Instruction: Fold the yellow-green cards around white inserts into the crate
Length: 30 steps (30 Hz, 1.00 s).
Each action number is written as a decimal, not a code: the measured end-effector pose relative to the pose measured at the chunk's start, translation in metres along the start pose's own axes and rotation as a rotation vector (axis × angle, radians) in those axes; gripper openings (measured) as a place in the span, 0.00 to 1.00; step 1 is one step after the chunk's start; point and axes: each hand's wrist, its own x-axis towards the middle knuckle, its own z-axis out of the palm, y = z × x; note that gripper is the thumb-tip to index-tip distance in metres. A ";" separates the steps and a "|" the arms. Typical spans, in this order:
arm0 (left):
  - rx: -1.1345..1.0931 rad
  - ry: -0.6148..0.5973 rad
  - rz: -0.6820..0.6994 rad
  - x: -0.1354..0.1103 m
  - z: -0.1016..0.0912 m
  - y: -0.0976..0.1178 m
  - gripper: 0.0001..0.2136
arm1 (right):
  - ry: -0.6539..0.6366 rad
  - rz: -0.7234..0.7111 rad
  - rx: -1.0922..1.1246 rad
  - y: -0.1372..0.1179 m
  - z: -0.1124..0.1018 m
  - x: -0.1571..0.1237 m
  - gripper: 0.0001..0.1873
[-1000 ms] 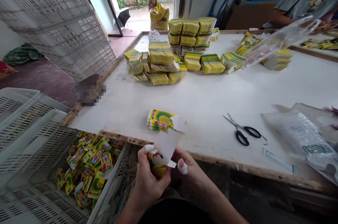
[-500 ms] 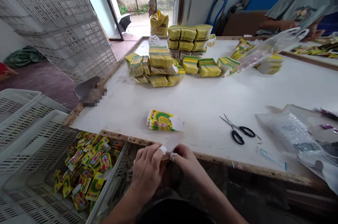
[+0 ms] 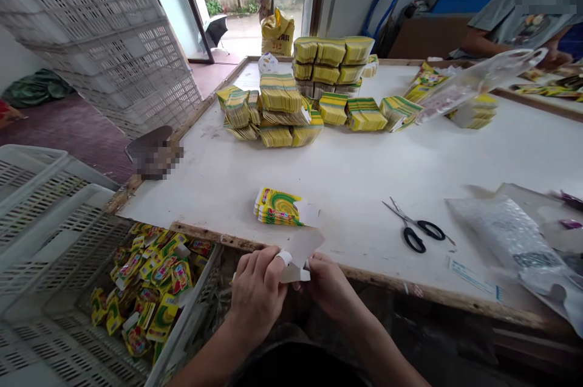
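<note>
My left hand (image 3: 257, 284) is wrapped around a small cardboard carton (image 3: 306, 245) at the table's near edge. The carton's white inner flaps stick out to the right, and its printed side is mostly hidden under my fingers. At the flap end my right hand (image 3: 330, 285) has thumb and fingers closed on the carton's edge. Just beyond lies a small stack of flat yellow-and-green cartons (image 3: 279, 207), white flaps pointing right. Black-handled scissors (image 3: 416, 230) rest on the table to the right, blades partly apart.
Bundled yellow cartons (image 3: 332, 74) are piled at the table's far side. Lower left, a plastic crate (image 3: 186, 317) holds many filled yellow packs. Bubble wrap (image 3: 514, 232) and a clear plastic bag (image 3: 483, 83) lie to the right. Another person (image 3: 523, 28) works at the back right.
The end flaps of the carton have spread and now show a folded white edge. My right hand has shifted slightly right, and the camera view has tilted a little.
</note>
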 end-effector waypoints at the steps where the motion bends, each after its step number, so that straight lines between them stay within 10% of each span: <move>1: -0.013 0.021 -0.011 -0.001 0.001 -0.001 0.13 | -0.006 0.020 0.029 0.001 0.001 0.001 0.05; 9: -0.147 0.017 -0.200 -0.002 0.004 -0.011 0.20 | -0.056 -0.003 0.156 -0.001 0.000 -0.009 0.16; 18: -0.241 -0.101 -0.082 0.000 0.002 -0.001 0.16 | -0.081 -0.019 -0.148 -0.015 0.006 -0.005 0.12; 26: -0.518 -0.412 -0.390 -0.002 -0.002 0.001 0.25 | -0.090 -0.562 -0.741 -0.006 0.004 -0.019 0.26; 30: -0.388 -0.343 -0.397 -0.011 0.006 0.001 0.31 | 0.067 -0.675 -0.929 -0.003 -0.001 -0.020 0.22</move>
